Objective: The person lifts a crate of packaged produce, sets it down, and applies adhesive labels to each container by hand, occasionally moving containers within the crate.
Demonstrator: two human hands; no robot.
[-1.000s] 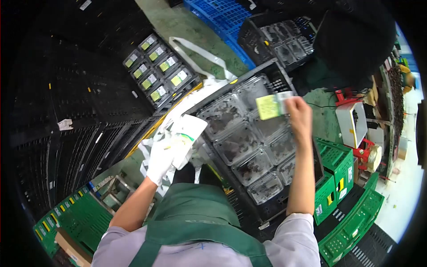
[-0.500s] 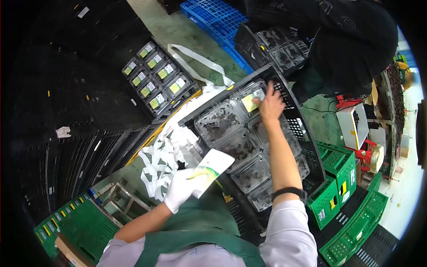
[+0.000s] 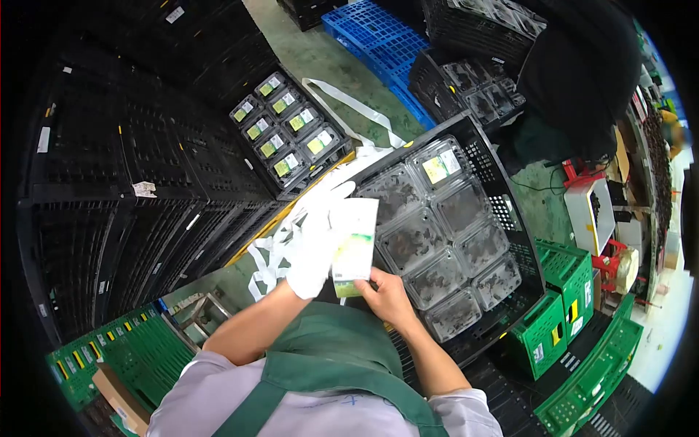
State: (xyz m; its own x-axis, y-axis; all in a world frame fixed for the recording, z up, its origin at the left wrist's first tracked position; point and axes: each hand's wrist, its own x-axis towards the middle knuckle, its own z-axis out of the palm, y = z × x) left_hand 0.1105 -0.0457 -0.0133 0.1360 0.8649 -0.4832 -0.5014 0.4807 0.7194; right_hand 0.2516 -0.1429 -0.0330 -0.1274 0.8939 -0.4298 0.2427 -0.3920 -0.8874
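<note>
My left hand (image 3: pixel 312 251), in a white glove, holds a stack of white-and-green labels (image 3: pixel 354 231) in front of my apron. With thumb and finger, my bare right hand (image 3: pixel 389 297) pinches the lower end of the stack, where a green label edge (image 3: pixel 347 289) sticks out. Just beyond is a black crate (image 3: pixel 477 131) of clear lidded punnets with dark contents. The far punnet (image 3: pixel 439 162) bears a label on its lid; nearer ones, such as this punnet (image 3: pixel 410 239), show plain lids.
At left, labelled punnets (image 3: pixel 290 122) fill another crate beside tall black crate stacks (image 3: pixel 145 240). White strapping (image 3: pixel 360 105) lies on the floor near a blue pallet (image 3: pixel 375 40). A person in dark clothes (image 3: pixel 575 80) is at upper right. Green crates (image 3: pixel 564 313) stand at right.
My right hand has left the labelled far punnet and come back to the label stack. My left hand has raised the stack and turned it more upright.
</note>
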